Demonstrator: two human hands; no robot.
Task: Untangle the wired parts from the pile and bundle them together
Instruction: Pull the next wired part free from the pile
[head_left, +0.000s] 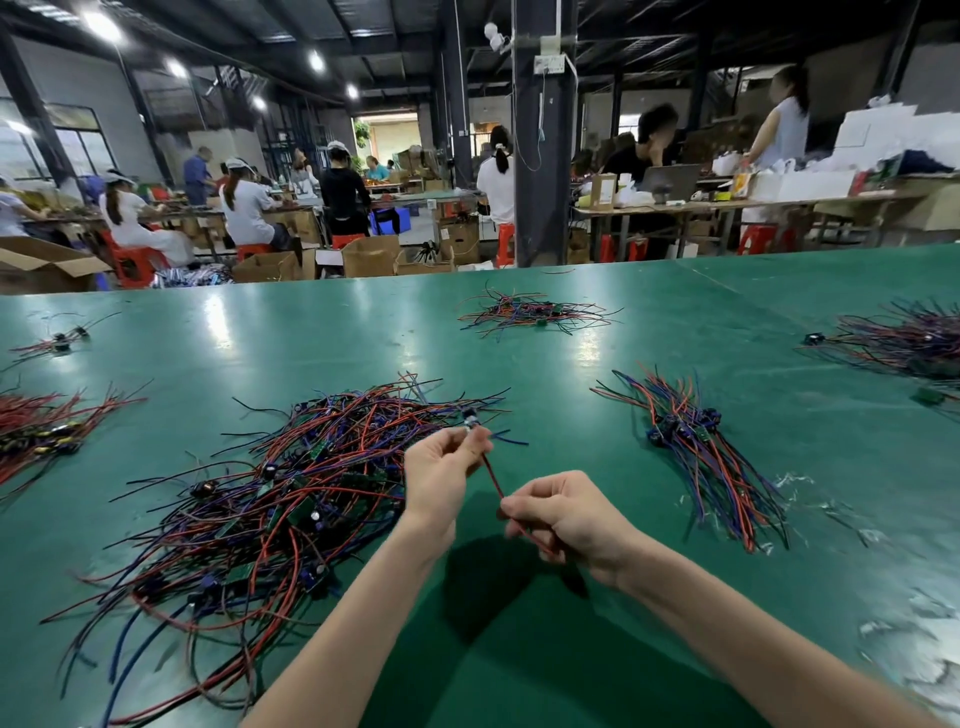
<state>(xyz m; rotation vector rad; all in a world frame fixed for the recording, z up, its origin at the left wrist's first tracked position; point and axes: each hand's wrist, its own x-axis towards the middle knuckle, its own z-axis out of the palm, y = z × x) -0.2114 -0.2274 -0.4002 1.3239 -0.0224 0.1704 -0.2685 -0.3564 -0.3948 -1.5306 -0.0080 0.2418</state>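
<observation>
A big tangled pile of wired parts (291, 499), with red, blue and black leads and small green boards, lies on the green table (519, 649) to the left of my hands. My left hand (441, 478) pinches the component end of one wired part (492, 475) just above the pile's right edge. Its red lead runs down to my right hand (566, 514), whose fingers curl round the wire. A straightened bundle of wired parts (696, 447) lies to the right of my hands.
Smaller wire heaps sit at the far middle (535, 312), far right (909, 338) and left edge (47, 431). White scraps (904, 644) litter the table at the right. Beyond the table's far edge, people work at benches among cardboard boxes and red stools.
</observation>
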